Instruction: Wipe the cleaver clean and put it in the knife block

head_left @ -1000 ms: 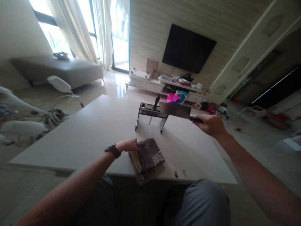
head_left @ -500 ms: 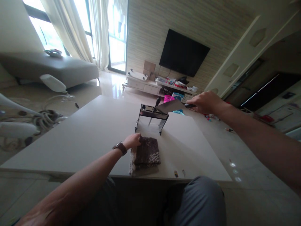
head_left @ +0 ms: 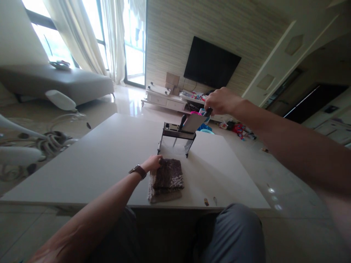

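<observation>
My right hand [head_left: 221,102] is closed round the dark handle of a cleaver [head_left: 194,122]. The cleaver's broad blade slants down to the top of a knife block [head_left: 179,132] with clear sides and a dark slotted top; I cannot tell how deep the blade sits. Another black knife handle [head_left: 182,121] sticks up from the block beside the blade. Nearer to me, my left hand [head_left: 154,163] is closed on the upper left corner of a folded brown towel [head_left: 168,175], just in front of the block. Its fingertips are partly hidden.
The white table [head_left: 109,153] carries all this. Two small items [head_left: 206,201] lie near its front edge. On the floor beyond stand a light blue basket [head_left: 207,130] and a pink basket, partly hidden. White tubing [head_left: 56,140] is at the left.
My right hand has moved left and up, tilting the cleaver more steeply over the block. My left hand and the towel have shifted slightly left.
</observation>
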Demonstrator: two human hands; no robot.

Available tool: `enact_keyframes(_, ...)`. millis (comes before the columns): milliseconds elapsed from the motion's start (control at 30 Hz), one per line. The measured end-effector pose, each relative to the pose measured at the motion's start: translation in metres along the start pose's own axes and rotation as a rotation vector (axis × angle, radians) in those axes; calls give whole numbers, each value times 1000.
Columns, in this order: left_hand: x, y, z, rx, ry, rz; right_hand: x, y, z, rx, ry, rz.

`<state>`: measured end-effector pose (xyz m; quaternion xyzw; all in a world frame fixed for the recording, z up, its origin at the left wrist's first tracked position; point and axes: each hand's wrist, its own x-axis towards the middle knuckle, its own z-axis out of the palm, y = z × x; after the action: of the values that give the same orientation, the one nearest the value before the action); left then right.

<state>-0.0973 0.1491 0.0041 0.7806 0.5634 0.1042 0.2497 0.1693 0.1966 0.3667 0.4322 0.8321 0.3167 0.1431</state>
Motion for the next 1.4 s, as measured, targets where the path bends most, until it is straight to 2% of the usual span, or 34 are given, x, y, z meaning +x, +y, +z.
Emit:
enact_keyframes(133,1,-1,0,-18,-21,-10,27,-15,3,69,35,7)
enact_keyframes(233,0,-1,0,-27,-33,-13,39,-32,13,92,-18,31)
enact_keyframes(367,0,-4,0,-37,-37,-15,44,-51,35,172,-95,4)
enact_keyframes(500,0,-5,1,-58,-39,-15,46,-56,63,351,-138,71)
enact_keyframes(667,0,-6,0,-88,-46,-16,46,-54,97,530,-106,113)
enact_keyframes(800,-1,-5,0,-113,-43,-21,41,-54,115,633,-15,154)
enact_keyframes(933,-1,-5,1,-142,-30,-34,24,-55,122,757,143,221)
enact_keyframes(1033,0,-7,3,-164,-32,-44,-3,-60,128,814,360,301)
enact_keyframes(1133,0,-8,4,-190,-38,-46,-40,-80,144,886,595,391)
enact_keyframes(1167,-1,-7,4,-200,-38,-46,-53,-91,153,921,635,393)
enact_keyframes(1233,-2,-6,3,-217,-36,-42,-77,-121,176,1020,639,391)
enact_keyframes(1333,-6,0,3,-238,-13,-35,-101,-173,211,1184,530,406)
enact_keyframes(1400,-7,7,4,-243,53,-44,-108,-204,226,1284,432,379)
